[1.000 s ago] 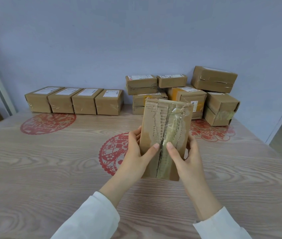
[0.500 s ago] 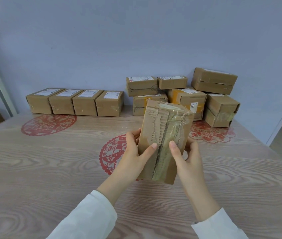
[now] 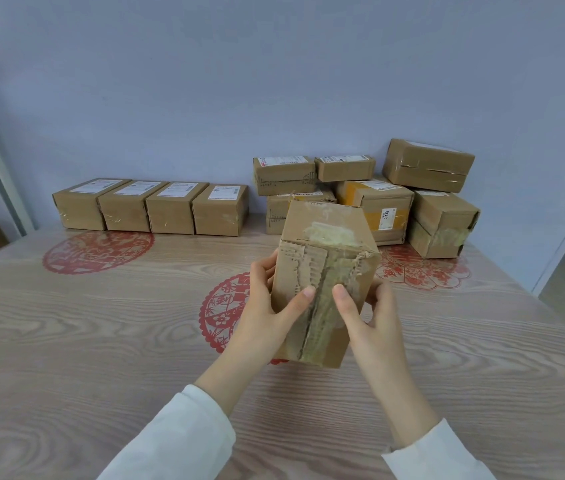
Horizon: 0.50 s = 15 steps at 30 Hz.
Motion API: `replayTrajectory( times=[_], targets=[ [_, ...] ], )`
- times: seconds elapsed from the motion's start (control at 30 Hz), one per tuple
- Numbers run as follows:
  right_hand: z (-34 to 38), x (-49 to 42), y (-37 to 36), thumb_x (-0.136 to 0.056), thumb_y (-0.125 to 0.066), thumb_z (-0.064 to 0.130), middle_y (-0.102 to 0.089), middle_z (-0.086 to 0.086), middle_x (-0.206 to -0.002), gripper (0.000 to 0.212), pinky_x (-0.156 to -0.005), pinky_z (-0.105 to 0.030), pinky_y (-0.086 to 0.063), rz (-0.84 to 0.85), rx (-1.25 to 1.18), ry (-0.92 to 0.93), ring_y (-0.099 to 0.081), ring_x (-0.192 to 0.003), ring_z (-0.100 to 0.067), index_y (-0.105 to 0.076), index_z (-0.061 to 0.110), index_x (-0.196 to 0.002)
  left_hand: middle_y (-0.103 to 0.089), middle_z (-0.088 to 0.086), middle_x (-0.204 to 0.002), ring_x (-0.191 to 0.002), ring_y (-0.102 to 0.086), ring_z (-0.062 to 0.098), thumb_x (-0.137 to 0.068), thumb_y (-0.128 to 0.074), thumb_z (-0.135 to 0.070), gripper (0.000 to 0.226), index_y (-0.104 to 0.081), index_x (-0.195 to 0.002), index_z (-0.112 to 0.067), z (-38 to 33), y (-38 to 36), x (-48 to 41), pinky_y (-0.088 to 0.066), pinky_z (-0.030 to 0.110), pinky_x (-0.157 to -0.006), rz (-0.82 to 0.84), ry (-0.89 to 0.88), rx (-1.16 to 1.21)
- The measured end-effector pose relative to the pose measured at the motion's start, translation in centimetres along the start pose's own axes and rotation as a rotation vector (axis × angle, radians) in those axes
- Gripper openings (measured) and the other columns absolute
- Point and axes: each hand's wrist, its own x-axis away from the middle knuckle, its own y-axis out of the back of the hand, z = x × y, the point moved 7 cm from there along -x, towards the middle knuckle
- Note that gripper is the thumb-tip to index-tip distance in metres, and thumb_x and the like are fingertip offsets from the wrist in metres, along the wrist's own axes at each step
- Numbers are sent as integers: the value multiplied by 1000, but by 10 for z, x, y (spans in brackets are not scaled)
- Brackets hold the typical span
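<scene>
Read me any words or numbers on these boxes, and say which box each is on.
On the held box: no text, only torn tape.
The sticker on the orange-taped box: bold dark characters, too blurred to read.
The white labels on the row of four boxes and the stacked boxes: too small to read.

Brown cardboard box [image 3: 322, 282], held up off the table near centre, stood on end & tipped back. Facing side torn, corrugation showing, w/ yellowed tape down the middle seam. More tape across the top face.
</scene>
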Motion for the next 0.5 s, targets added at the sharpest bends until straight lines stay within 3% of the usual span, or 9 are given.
replayTrajectory(
  times=[0.23, 0.37, 0.43, 0.5],
  targets=[
    [3, 1, 0, -66, -60, 50, -51, -3, -116, 39, -72, 2, -38, 3, 16, 6, -48, -111, -7, -46, 31, -97, -56, -9, -118, -108, -56, -6, -69, -63, -43, 67, -35, -125, -20, 0, -1, 2, -47, 8, -83, -1, 1, 16],
    [5, 0, 3, -63, -64, 47, -53, -4, -116, 56, -69, 2, -39, 4, 9, 11, -50, -113, -12, -46, 20, -109, -55, -10, -118, -105, -55, -9, -70, -63, -42, 65, -36, -124, -20, -1, 1, 2, -47, 8, -81, 4, -12, 15],
    [8, -2, 5, -62, -65, 45, -51, 3, -117, 70, -68, 2, -40, -1, 13, 22, -50, -111, -5, -35, 24, -122, -54, -12, -117, -103, -55, -11, -70, -62, -43, 65, -36, -125, -21, -2, 2, 2, -46, 7, -80, 7, -22, -5],
    [13, -3, 6, -65, -63, 48, -36, 19, -123, 86, -72, 3, -38, 26, 92, 78, -42, -112, 11, -16, 34, -136, -53, -13, -119, -106, -54, -11, -70, -62, -45, 63, -36, -124, -26, -1, 2, 1, -47, 8, -83, 22, -24, -32]
  ],
)
